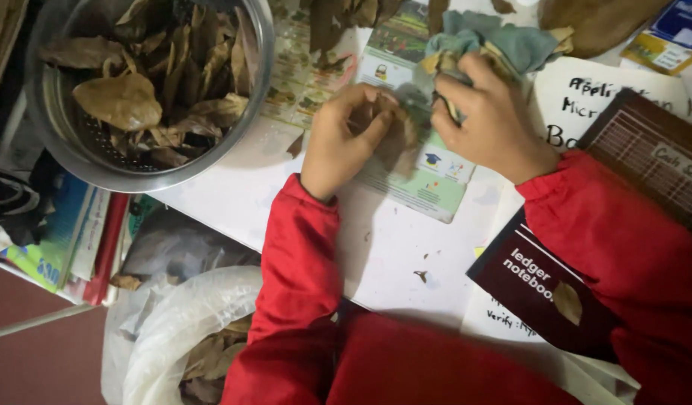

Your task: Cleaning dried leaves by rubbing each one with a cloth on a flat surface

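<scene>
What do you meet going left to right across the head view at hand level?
Metal colander of dry leaves → left hand holding a brown leaf → right hand gripping a blue-green cloth → dark notebook.

red sleeves (301, 262), brown dry leaf (395, 135), teal cloth (511, 41), steel colander (68, 142)

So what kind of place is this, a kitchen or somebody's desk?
Probably a home desk or study table used for handwork: dark notebooks and papers cover it, beside a metal colander of dried leaves, while both hands wipe a leaf with a cloth.
</scene>
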